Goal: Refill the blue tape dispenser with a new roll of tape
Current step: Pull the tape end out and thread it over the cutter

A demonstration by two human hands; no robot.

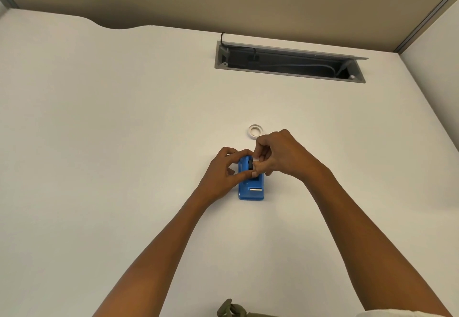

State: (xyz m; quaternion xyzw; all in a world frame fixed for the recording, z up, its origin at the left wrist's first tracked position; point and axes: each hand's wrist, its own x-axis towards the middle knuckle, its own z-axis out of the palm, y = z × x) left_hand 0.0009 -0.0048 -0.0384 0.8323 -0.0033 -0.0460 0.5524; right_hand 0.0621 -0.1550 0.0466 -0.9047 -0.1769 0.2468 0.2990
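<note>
The blue tape dispenser [250, 187] stands on the white desk [124, 143] in the middle of the view, its metal cutter bar toward me. My left hand [223, 170] grips its far end from the left, thumb and fingers around the body. My right hand [280, 155] comes in from the right, and its fingertips pinch a small black part [250, 164] at the dispenser's roll slot. A white roll of tape [255, 131] lies flat on the desk just behind my right hand, touched by neither hand.
An open grey cable tray [289, 62] with black and grey cords is sunk into the desk at the back. Beige partition walls close the desk at the back and right. An olive-green strap [231, 309] shows at the bottom edge.
</note>
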